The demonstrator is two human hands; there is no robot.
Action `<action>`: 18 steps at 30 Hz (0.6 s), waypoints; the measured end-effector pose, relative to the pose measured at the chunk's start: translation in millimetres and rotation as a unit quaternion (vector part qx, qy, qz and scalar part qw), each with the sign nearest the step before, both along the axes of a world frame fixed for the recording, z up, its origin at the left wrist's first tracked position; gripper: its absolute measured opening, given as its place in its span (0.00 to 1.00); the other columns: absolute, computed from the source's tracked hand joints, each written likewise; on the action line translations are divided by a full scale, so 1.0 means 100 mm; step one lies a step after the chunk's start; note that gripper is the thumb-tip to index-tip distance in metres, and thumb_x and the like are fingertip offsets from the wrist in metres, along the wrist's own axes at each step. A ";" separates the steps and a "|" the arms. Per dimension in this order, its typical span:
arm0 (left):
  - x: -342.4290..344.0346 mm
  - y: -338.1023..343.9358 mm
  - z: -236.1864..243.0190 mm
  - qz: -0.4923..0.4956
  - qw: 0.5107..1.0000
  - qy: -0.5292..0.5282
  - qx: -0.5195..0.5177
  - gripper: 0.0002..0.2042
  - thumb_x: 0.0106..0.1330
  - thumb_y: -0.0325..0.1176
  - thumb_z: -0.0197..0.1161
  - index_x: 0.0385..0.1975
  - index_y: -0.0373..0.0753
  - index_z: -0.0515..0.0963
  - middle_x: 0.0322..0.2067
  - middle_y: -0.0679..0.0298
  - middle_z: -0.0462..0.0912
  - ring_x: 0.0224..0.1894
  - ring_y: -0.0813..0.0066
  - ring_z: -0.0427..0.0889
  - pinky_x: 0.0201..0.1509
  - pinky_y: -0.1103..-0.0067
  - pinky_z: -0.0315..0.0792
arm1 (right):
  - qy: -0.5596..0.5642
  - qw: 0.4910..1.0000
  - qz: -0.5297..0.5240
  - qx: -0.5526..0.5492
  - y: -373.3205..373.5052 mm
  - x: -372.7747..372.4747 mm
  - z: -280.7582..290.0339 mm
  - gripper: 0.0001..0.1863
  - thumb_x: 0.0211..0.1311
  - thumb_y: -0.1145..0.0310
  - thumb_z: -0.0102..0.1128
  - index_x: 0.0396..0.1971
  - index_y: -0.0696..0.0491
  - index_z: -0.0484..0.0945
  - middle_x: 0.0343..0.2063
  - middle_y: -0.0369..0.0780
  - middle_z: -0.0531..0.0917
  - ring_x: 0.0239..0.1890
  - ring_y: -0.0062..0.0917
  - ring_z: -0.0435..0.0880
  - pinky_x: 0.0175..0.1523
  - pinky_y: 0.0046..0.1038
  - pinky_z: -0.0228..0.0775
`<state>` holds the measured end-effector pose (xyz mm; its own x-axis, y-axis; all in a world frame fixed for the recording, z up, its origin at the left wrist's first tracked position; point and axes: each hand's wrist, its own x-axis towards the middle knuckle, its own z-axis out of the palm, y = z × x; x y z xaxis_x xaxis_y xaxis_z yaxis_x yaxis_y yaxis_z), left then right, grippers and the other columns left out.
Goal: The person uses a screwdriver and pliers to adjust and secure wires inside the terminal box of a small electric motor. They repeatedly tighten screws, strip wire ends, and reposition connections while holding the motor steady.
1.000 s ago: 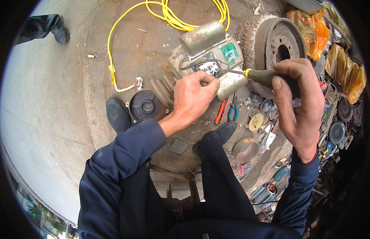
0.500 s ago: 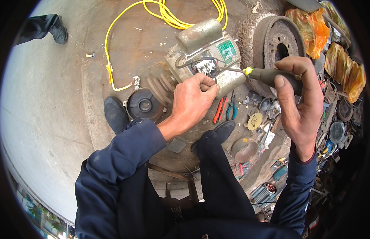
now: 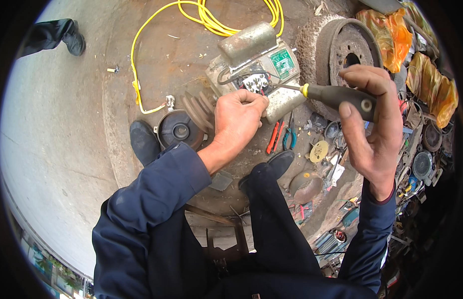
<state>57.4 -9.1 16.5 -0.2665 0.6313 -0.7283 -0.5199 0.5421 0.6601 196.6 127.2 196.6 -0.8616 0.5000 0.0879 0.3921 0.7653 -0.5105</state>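
A weathered metal electric motor (image 3: pixel 283 102) with a green label (image 3: pixel 281 62) lies before me, its white terminal block (image 3: pixel 254 81) exposed among dark wires. My left hand (image 3: pixel 239 119) pinches at the block's lower edge; whatever is between the fingertips is hidden. A dark screwdriver (image 3: pixel 331 97) with a yellow collar points leftward, its tip at the terminals. My right hand (image 3: pixel 368 132) holds its handle with thumb and curled fingers. A grooved pulley (image 3: pixel 196 107) sits at the motor's left.
Coiled yellow cable (image 3: pixel 216 22), a rusty wheel drum (image 3: pixel 321 47), a round black cover (image 3: pixel 169 129), red pliers (image 3: pixel 273 139), teal pliers (image 3: pixel 290 137) and orange bags (image 3: pixel 391 45) surround the motor. Scrap (image 3: pixel 423 164) piles at right. Another person's leg (image 3: pixel 52 35) shows upper left.
My right hand's fingers have shifted higher and rolled the screwdriver handle a little. My left fingertips have crept up and left slightly. The scene has drifted a little up and left in view.
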 end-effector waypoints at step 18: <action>0.03 -0.04 -0.10 -0.058 0.993 0.098 0.034 0.09 0.68 0.35 0.73 0.37 0.35 0.90 0.26 0.62 0.91 0.27 0.78 0.86 0.36 0.72 0.80 | -0.066 0.994 -0.003 -0.086 -0.01 0.11 -0.13 0.08 0.66 0.85 0.58 0.42 0.60 0.80 0.35 0.44 0.81 0.32 0.32 0.85 0.38 0.35 0.77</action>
<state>60.8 -13.0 6.7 -0.3217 0.7122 -0.6239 -0.3146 0.5411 0.7799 207.5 126.4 183.2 -0.8567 0.5033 -0.1131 0.4691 0.6687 -0.5769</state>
